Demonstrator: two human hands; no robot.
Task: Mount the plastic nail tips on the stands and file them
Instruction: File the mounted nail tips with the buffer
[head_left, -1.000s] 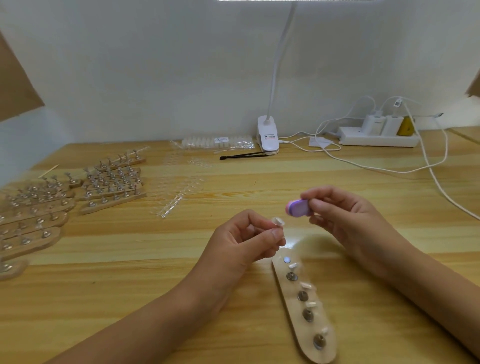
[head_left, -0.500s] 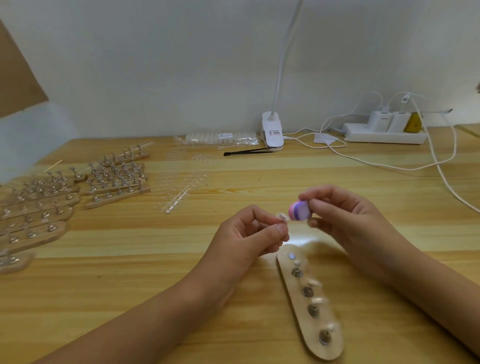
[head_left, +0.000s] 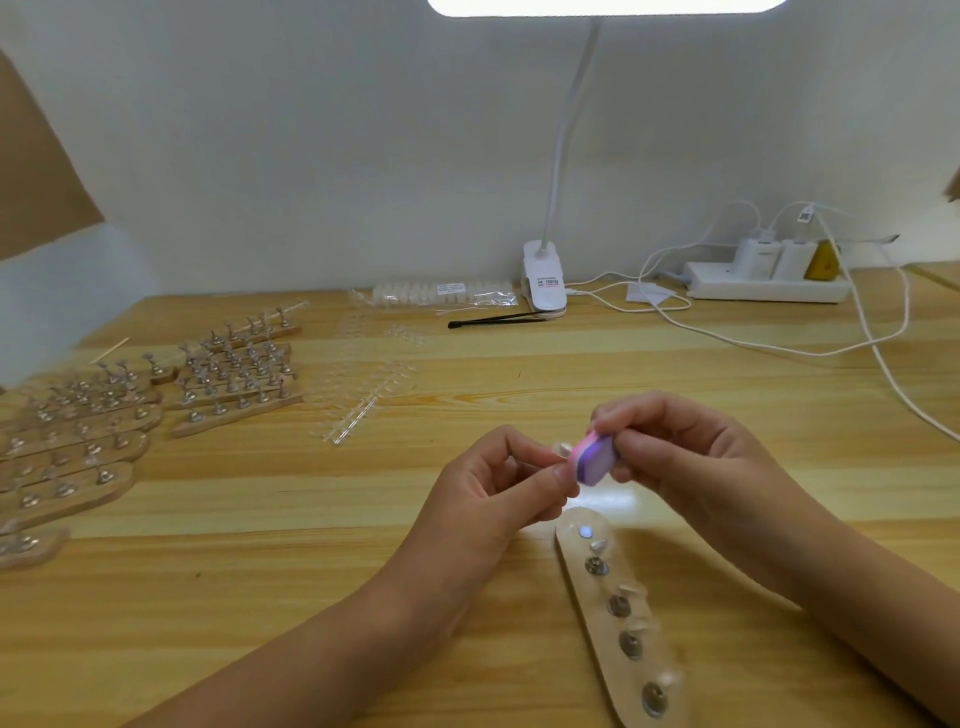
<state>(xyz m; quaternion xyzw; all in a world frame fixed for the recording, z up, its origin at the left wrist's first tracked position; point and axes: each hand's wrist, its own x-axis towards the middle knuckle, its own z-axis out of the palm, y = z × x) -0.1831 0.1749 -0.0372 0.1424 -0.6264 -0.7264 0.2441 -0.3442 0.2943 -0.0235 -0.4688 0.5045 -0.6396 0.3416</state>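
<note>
Left grip (head_left: 498, 483): I see thumb and fingertips pinching a clear nail tip (head_left: 560, 448), held up off the tabletop (head_left: 260, 597).
Right grip (head_left: 691, 457): fingers curled round a pink-and-purple file block (head_left: 592, 460), whose end touches the tip.
Stand strip (head_left: 652, 654): flat on the tabletop just beneath both hands, with mounted tips on its pegs.
Spare stands (head_left: 78, 447): I make out a heap at far left.

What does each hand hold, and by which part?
Left hand: nail tip, pinched at one end. Right hand: file block, gripped at its right end.
</note>
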